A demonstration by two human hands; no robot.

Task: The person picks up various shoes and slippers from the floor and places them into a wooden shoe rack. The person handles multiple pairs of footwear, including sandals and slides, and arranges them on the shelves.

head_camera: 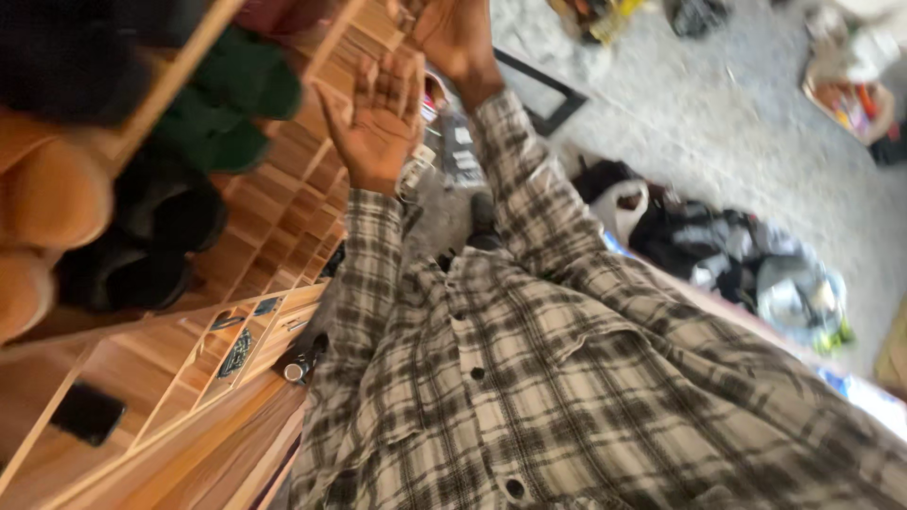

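Note:
My left hand [378, 123] is raised with the palm towards me and the fingers apart, holding nothing. It hovers just in front of a slatted wooden rack [283, 198]. My right hand [455, 40] reaches higher, against the rack's upper edge, and the frame's top cuts off its fingers. Both arms wear a grey plaid shirt [567, 378]. On the rack sit green shoes [236, 104], black shoes [161, 236] and tan boots [47, 189].
A flat black object [87, 412] lies in a wooden compartment at lower left. On the grey carpet [718, 132] are a pile of dark clothes [737, 255], a white bag [619, 203], a black frame [553, 94] and a basket of items [850, 94].

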